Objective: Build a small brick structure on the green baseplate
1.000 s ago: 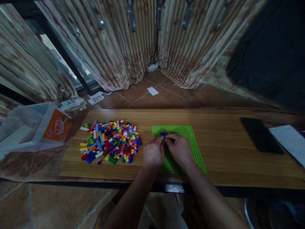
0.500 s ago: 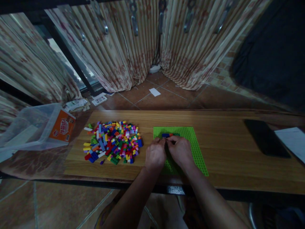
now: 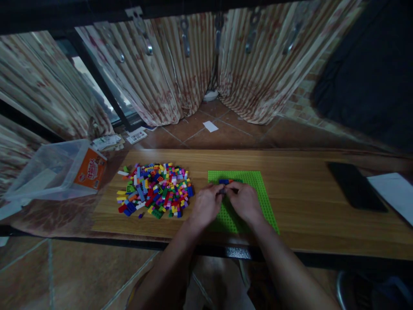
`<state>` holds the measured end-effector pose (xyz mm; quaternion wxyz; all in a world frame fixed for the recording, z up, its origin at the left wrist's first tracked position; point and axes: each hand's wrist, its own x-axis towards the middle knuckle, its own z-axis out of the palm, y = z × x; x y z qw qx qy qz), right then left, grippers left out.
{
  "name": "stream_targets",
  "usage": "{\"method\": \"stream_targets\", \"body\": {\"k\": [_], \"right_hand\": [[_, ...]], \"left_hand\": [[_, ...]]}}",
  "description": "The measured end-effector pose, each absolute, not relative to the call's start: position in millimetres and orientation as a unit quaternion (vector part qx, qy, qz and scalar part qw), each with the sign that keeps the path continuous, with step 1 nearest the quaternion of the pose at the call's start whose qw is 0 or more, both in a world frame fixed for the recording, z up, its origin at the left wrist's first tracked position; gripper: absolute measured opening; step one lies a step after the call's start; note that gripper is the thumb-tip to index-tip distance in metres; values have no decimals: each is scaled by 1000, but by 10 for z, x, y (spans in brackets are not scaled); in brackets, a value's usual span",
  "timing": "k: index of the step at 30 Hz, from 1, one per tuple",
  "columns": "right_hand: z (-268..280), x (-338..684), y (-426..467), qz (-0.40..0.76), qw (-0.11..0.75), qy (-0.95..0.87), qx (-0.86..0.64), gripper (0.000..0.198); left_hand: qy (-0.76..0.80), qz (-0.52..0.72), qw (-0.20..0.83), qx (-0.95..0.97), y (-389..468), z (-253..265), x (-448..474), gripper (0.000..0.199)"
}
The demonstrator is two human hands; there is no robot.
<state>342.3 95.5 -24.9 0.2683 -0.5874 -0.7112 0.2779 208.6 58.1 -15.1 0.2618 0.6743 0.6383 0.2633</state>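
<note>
A green studded baseplate [image 3: 267, 211] lies on the wooden board, partly covered by my hands. Near its far edge sits a short row of toy bricks [image 3: 224, 181], dark blue at the left end with orange beside it. Just in front of that row, the fingertips of my left hand [image 3: 205, 206] and my right hand [image 3: 244, 201] meet, both closed in a pinch. Between them shows a small greyish-blue toy brick [image 3: 223, 190], mostly hidden by the fingers. Left of the baseplate spreads a big pile of loose, many-coloured bricks [image 3: 155, 191].
The wooden board [image 3: 306, 193] fills most of the tabletop. To the right lie a dark flat tablet-like object [image 3: 355, 185] and white paper [image 3: 392, 191]. A clear plastic box [image 3: 61, 172] with an orange label stands at the far left. Curtains [image 3: 180, 77] hang beyond the table.
My left hand has shifted slightly left and turned, so the small brick between the fingertips now shows. The right hand stays almost in place. The camera view has shifted a little.
</note>
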Motion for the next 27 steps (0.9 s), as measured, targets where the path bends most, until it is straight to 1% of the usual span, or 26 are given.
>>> {"method": "stream_targets", "body": {"k": [3, 6, 9, 17, 27], "right_hand": [[-215, 3476, 958, 294, 267, -703, -590, 22], [-201, 3522, 969, 307, 273, -692, -594, 19], [-200, 3537, 973, 314, 271, -701, -579, 18], [-161, 3502, 984, 299, 225, -722, -582, 18], [-145, 3460, 1005, 305, 204, -713, -597, 19]], "left_hand": [[655, 317, 291, 622, 574, -148, 2022, 32], [675, 328, 280, 598, 576, -146, 1995, 24], [689, 305, 264, 602, 582, -135, 2002, 20], [726, 227, 230, 607, 609, -82, 2091, 23], [746, 212, 248, 581, 657, -48, 2138, 26]]}}
